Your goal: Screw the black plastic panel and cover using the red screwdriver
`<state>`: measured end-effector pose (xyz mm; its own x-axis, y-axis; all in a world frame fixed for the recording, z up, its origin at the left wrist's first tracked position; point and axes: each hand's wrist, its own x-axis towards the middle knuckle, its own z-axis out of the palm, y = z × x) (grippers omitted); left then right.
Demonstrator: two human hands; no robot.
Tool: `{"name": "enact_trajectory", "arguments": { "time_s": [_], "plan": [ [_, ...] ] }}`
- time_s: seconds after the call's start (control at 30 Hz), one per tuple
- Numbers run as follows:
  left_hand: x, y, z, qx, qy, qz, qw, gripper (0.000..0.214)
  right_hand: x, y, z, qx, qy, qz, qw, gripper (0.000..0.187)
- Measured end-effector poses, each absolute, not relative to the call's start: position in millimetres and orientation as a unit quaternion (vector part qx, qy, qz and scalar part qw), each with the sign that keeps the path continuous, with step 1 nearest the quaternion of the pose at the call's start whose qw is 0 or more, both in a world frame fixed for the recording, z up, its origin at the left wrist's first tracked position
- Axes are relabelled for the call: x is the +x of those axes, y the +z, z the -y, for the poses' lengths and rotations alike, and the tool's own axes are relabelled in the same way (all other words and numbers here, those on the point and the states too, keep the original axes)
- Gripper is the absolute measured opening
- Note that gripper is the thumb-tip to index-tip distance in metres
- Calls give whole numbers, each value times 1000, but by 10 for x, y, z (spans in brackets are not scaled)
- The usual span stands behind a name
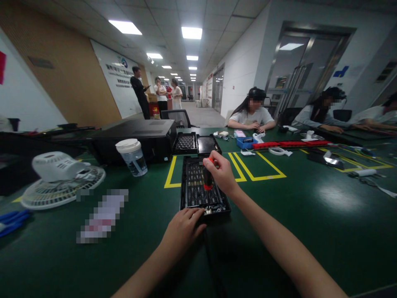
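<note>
My right hand [223, 171] is wrapped round the top of a screwdriver [207, 178] with a black and red handle, held upright. Its shaft points down at the near end of a black case [228, 207] that lies on the green table. Inside the case are rows of dark rounded parts, with small metal pieces along the near edge. Fingers stretched out, my left hand [185, 227] rests at the case's near left corner, its fingertips beside the screwdriver's tip. What the tip touches is too small to make out.
Behind the case lie an open black box with silvery parts [186, 141] and a dark lid [208, 144]. To the left stand a cup [132, 159], a white fan [62, 182] and a big black case [133, 138]. A blue tray [245, 143] is at the right. Other people sit across the table.
</note>
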<state>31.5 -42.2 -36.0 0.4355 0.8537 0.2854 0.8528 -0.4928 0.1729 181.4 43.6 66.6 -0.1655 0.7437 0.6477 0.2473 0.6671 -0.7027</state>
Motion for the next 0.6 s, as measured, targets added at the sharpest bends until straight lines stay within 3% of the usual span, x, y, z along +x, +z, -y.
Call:
{"name": "enact_trajectory", "arguments": {
  "time_s": [0.6],
  "plan": [
    [304,-367,422,851,176,-496,3,39,1819,649,-443,-358,225,708,566,37]
  ]
}}
